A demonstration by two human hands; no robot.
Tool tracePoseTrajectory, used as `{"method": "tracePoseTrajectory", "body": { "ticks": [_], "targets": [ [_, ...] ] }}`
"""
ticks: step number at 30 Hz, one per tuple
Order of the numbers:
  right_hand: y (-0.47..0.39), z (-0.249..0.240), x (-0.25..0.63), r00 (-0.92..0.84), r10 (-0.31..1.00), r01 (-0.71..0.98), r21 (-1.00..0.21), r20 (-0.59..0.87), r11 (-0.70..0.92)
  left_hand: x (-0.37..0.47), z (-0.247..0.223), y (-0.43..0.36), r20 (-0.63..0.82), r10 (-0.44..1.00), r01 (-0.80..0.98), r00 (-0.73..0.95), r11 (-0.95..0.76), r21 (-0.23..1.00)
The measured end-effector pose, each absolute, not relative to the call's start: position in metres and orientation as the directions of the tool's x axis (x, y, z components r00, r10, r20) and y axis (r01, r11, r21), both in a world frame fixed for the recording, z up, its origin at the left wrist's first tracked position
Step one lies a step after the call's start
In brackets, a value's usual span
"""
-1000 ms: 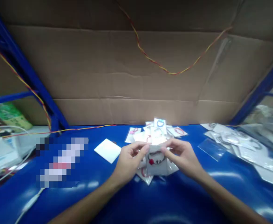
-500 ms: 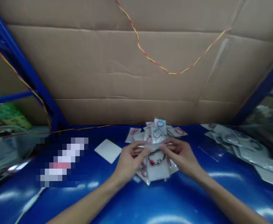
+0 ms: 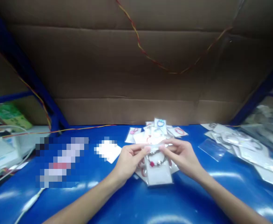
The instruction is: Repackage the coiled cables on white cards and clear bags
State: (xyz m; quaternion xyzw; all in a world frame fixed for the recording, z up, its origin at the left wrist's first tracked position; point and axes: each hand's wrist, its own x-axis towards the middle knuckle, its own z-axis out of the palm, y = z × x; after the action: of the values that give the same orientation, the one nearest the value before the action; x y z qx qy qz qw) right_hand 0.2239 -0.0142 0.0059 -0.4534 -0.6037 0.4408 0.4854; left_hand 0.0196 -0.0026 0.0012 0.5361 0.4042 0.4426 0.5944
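A clear bag (image 3: pixel 160 175) with a white card and a dark bracelet with a red bead inside hangs between my hands. My left hand (image 3: pixel 134 157) pinches its top left edge between thumb and fingers. On the top right edge, my right hand (image 3: pixel 179 154) has a similar pinch. Behind and beneath it lies a pile of bagged bracelets on white cards, among them a blue one (image 3: pixel 160 123), a pink one (image 3: pixel 133 131) and a red one (image 3: pixel 179 131). A white card (image 3: pixel 110 152) lies left of my left hand.
More bagged cards (image 3: pixel 252 151) are heaped at the right, beside an empty clear bag (image 3: pixel 212 149). A pixelated object with a white cable (image 3: pixel 30 201) lies on the blue table (image 3: pixel 136 205) at the left. Cardboard (image 3: pixel 127 68) stands behind, between blue frame posts.
The lower end of the held bag has swung slightly down and to the right. Both hands keep their pinch, nearly in place. The cardboard looks darker and the table brighter.
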Motion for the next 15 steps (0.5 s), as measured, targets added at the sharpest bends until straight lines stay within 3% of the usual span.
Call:
{"method": "tracePoseTrajectory", "body": {
  "ticks": [5,15],
  "targets": [
    [-0.0138,0.0073,0.2238,-0.104,0.977,0.143,-0.97,0.184,0.198,0.0173,0.0034,-0.001,0.036,0.966,0.001,0.254,-0.037,0.999],
    [-0.0123,0.0047,0.2247,-0.103,0.983,0.165,-0.972,0.153,0.169,0.0154,0.0078,-0.001,0.106,0.974,0.021,0.198,-0.113,0.993]
  ]
}}
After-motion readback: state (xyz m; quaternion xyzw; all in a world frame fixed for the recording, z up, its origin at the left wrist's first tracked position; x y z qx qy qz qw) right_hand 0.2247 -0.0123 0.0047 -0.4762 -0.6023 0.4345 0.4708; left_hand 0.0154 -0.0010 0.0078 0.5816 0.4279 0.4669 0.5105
